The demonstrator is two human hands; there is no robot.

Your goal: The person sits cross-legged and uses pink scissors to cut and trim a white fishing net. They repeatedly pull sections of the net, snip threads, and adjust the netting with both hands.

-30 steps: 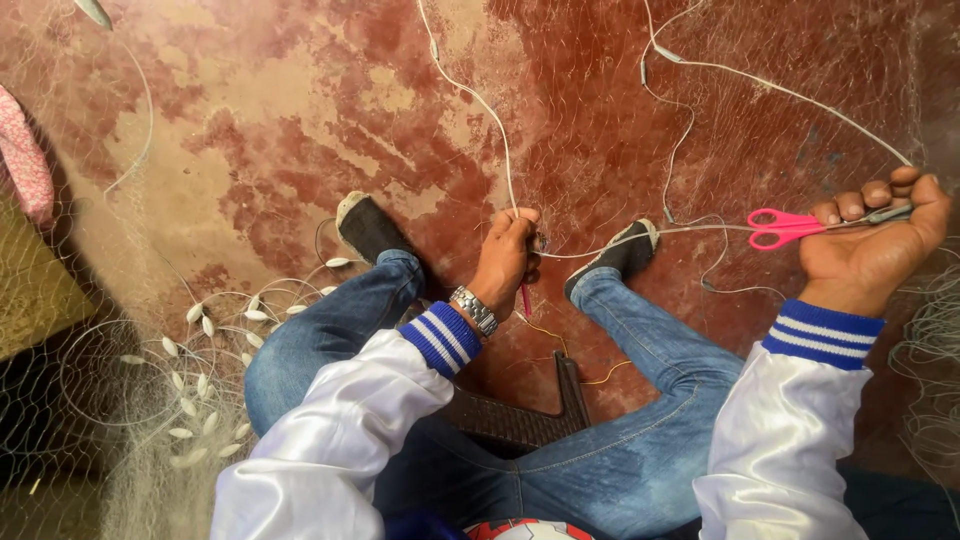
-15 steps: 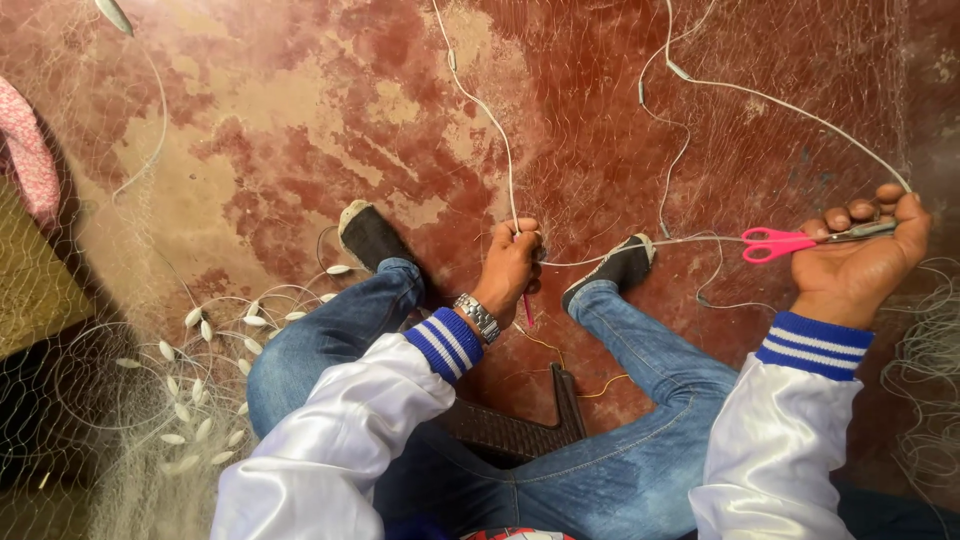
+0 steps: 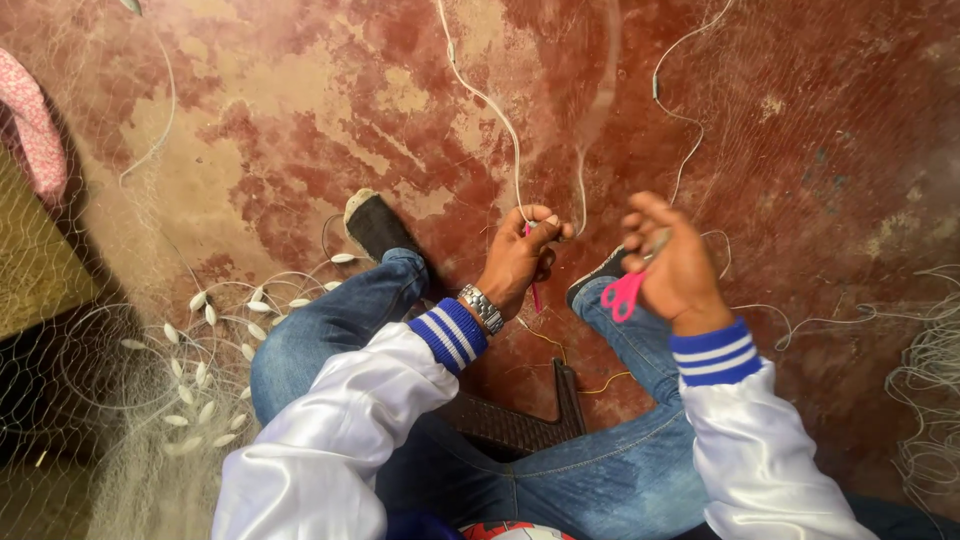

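White cord (image 3: 497, 105) of a fishing net is pinched in the left hand (image 3: 520, 262), the right hand (image 3: 672, 262) clamped on pink scissors (image 3: 625, 292), blades seemingly blurred, poised to snip.

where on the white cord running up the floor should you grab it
Grip the white cord on its bare stretch just above the left hand, coming from above: there it lies free on the red floor, apart from the netting and the pink scissors.
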